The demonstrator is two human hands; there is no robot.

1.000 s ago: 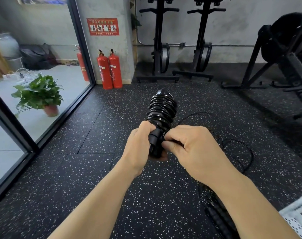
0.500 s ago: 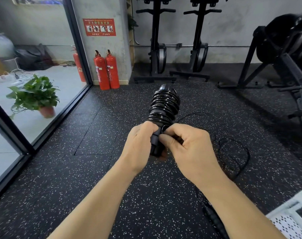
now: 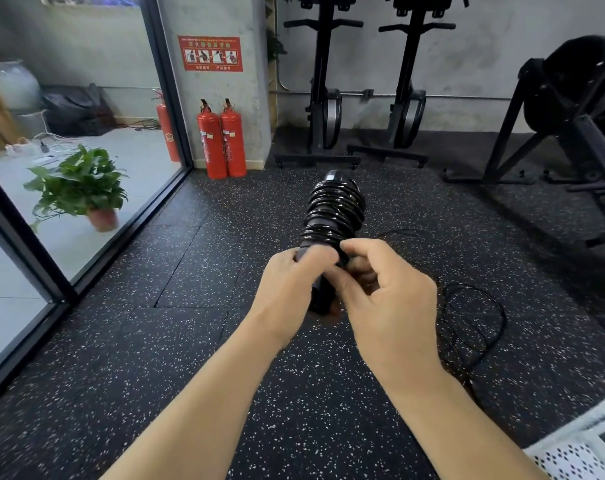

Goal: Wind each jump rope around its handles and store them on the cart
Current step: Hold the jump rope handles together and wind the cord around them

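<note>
Fingers (image 3: pixel 363 247) of our right hand (image 3: pixel 391 306) pinch the wound jump rope (image 3: pixel 332 209) low down; left hand (image 3: pixel 290 285) grips it too. Long axis points away from us; cart (image 3: pixel 571 459) lies nearer the right hand.

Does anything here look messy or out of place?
A loose rope lies in tangled loops on the floor, beside the right hand. The wound rope in the left hand looks neat.

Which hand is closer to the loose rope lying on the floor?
Right. The right hand is just left of the loose rope; the left hand is farther left, gripping the wound jump rope.
</note>
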